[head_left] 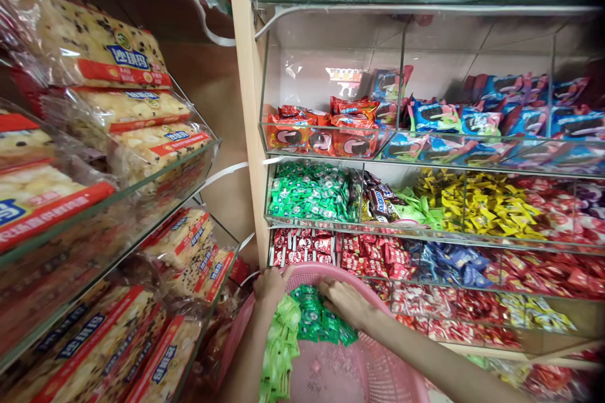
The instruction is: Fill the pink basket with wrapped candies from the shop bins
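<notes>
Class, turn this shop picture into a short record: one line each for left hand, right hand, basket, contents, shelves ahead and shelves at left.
Left hand: holding the rim of the pink basket
Right hand: at the dark green packets, fingers bent; any grip is unclear
Pink basket: below the shelves, partly filled
Contents: dark green packets, with light green packets to their left
Shelves ahead: green-wrapped sweets left of yellow-wrapped sweets
Shelves at left: clear-wrapped snack packs

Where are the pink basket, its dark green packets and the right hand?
Pink basket (326, 370): head view, bare inside bottom.
Dark green packets (312, 318): head view, pile's middle.
Right hand (344, 297): head view, back of hand.
</notes>
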`<state>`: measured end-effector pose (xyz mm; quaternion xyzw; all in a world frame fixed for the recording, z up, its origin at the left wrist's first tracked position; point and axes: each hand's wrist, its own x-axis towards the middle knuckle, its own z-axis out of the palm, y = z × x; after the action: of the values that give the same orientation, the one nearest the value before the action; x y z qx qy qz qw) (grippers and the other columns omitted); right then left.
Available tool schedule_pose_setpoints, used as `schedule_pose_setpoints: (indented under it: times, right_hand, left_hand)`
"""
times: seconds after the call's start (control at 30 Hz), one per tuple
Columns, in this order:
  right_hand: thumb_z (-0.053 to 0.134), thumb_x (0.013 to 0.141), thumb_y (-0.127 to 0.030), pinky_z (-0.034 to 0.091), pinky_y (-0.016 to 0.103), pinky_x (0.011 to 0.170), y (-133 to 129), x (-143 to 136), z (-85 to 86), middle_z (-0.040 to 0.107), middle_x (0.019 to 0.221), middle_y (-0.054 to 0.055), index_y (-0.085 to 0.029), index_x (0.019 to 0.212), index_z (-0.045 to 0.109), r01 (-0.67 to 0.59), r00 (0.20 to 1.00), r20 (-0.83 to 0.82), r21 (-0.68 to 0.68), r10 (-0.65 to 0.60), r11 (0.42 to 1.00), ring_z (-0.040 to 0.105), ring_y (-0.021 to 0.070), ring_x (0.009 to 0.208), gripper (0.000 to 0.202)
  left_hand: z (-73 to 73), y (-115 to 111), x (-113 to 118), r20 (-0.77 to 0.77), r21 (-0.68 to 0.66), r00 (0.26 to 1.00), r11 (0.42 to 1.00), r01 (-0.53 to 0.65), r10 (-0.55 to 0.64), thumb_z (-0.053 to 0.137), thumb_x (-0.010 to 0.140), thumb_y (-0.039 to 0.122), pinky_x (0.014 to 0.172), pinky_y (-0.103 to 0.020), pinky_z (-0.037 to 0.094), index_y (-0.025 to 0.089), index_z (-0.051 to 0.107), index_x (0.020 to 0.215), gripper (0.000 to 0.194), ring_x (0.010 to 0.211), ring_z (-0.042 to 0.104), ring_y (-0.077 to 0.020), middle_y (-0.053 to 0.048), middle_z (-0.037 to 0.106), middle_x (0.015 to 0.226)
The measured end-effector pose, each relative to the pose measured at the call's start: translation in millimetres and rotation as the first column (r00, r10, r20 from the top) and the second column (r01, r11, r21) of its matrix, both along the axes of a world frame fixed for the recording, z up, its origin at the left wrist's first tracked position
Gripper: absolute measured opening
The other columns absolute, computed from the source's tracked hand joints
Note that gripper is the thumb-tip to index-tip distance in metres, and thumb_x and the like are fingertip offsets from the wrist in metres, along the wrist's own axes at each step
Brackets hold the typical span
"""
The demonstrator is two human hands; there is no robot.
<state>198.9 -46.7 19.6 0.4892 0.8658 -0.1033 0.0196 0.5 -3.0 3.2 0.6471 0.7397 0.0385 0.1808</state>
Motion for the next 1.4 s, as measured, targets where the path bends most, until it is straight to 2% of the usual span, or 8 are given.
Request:
schedule_pose_setpoints:
  times: [0.3, 0.73, 0.83, 0.97, 1.07, 1.13, 1.27, 1.4]
  right_hand:
    - [0.050, 0.079, -0.013, 0.047, 0.034, 0.079, 0.0, 7.1, -22.6, 0.056, 0.120, 0.012, -0.017, 0.111, 0.053, -0.016, 1.000, -0.023, -0.027, 0.016, 1.000, 0.059, 0.0247, 0.096, 0.032]
    - [0.060, 0.080, -0.022, 0.046, 0.031, 0.075, 2.8, 12.8, -9.7, 0.060, 0.107, 0.009, -0.018, 0.101, 0.057, -0.026, 0.993, -0.120, -0.034, 0.022, 0.999, 0.058, 0.0222, 0.090, 0.022]
    - [0.059, 0.083, -0.030, 0.045, 0.029, 0.069, 5.3, 5.4, 15.7, 0.060, 0.098, 0.009, -0.017, 0.095, 0.057, -0.060, 0.985, -0.162, 0.048, 0.067, 0.997, 0.058, 0.0194, 0.081, 0.019]
    - [0.048, 0.089, -0.040, 0.040, 0.025, 0.062, 13.8, -15.9, 86.1, 0.059, 0.084, 0.006, -0.017, 0.084, 0.058, -0.106, 0.936, -0.315, 0.179, 0.159, 0.978, 0.056, 0.0154, 0.072, 0.025]
    - [0.046, 0.090, -0.043, 0.038, 0.024, 0.065, 32.3, -36.0, 139.9, 0.060, 0.080, 0.004, -0.018, 0.082, 0.058, -0.043, 0.876, -0.450, 0.284, 0.173, 0.958, 0.055, 0.0139, 0.073, 0.029]
    - [0.047, 0.089, -0.045, 0.037, 0.024, 0.065, 49.9, -49.4, 164.3, 0.062, 0.075, 0.003, -0.018, 0.078, 0.059, 0.064, 0.876, -0.474, 0.293, 0.087, 0.954, 0.055, 0.0131, 0.070, 0.031]
    - [0.052, 0.081, -0.058, 0.039, 0.026, 0.063, 82.2, -75.5, 185.2, 0.066, 0.075, 0.007, -0.017, 0.071, 0.062, 0.287, 0.915, -0.344, 0.191, -0.210, 0.939, 0.059, 0.0179, 0.073, 0.043]
    - [0.057, 0.072, -0.064, 0.044, 0.031, 0.066, 95.3, -96.6, 189.1, 0.068, 0.090, 0.015, -0.015, 0.078, 0.066, 0.359, 0.924, -0.185, 0.111, -0.336, 0.927, 0.062, 0.0259, 0.087, 0.050]
  left_hand:
    - [1.0, -0.1, -0.2, -0.015, 0.000, 1.000, 1.000, -0.001, 0.001, 0.019, 0.084, 0.066, 0.079, -0.037, 0.045, 0.012, 0.067, 0.100, 0.073, 0.098, 0.062, -0.0320, -0.020, 0.066, 0.104]
    - [1.8, -1.7, 0.3, -0.006, -0.006, 1.000, 1.000, 0.000, 0.000, 0.018, 0.084, 0.066, 0.079, -0.037, 0.045, 0.013, 0.067, 0.099, 0.074, 0.097, 0.062, -0.0315, -0.019, 0.067, 0.103]
    - [0.8, -1.3, 0.1, -0.002, -0.007, 1.000, 1.000, -0.001, 0.001, 0.017, 0.085, 0.065, 0.079, -0.038, 0.045, 0.013, 0.067, 0.099, 0.073, 0.098, 0.062, -0.0320, -0.020, 0.067, 0.103]
    - [-0.2, -0.1, -0.1, 0.013, -0.012, 1.000, 1.000, -0.007, 0.007, 0.020, 0.084, 0.065, 0.079, -0.039, 0.045, 0.013, 0.066, 0.101, 0.072, 0.099, 0.061, -0.0321, -0.020, 0.066, 0.104]
    - [0.4, -0.2, -0.2, 0.015, -0.011, 1.000, 1.000, -0.008, 0.008, 0.021, 0.083, 0.066, 0.080, -0.039, 0.045, 0.012, 0.066, 0.102, 0.073, 0.100, 0.061, -0.0321, -0.021, 0.066, 0.105]
    - [1.2, -0.6, -0.4, 0.014, -0.008, 1.000, 1.000, -0.005, 0.006, 0.021, 0.083, 0.065, 0.081, -0.039, 0.045, 0.012, 0.067, 0.101, 0.073, 0.100, 0.061, -0.0325, -0.021, 0.066, 0.104]
    - [1.3, -0.2, -1.2, 0.013, 0.000, 1.000, 1.000, 0.001, -0.001, 0.021, 0.083, 0.065, 0.082, -0.040, 0.045, 0.012, 0.067, 0.100, 0.073, 0.100, 0.061, -0.0327, -0.020, 0.066, 0.104]
    - [-0.3, 1.1, -1.8, 0.010, -0.009, 1.000, 1.000, -0.009, 0.009, 0.022, 0.083, 0.065, 0.081, -0.040, 0.045, 0.014, 0.067, 0.100, 0.070, 0.101, 0.061, -0.0323, -0.019, 0.066, 0.106]
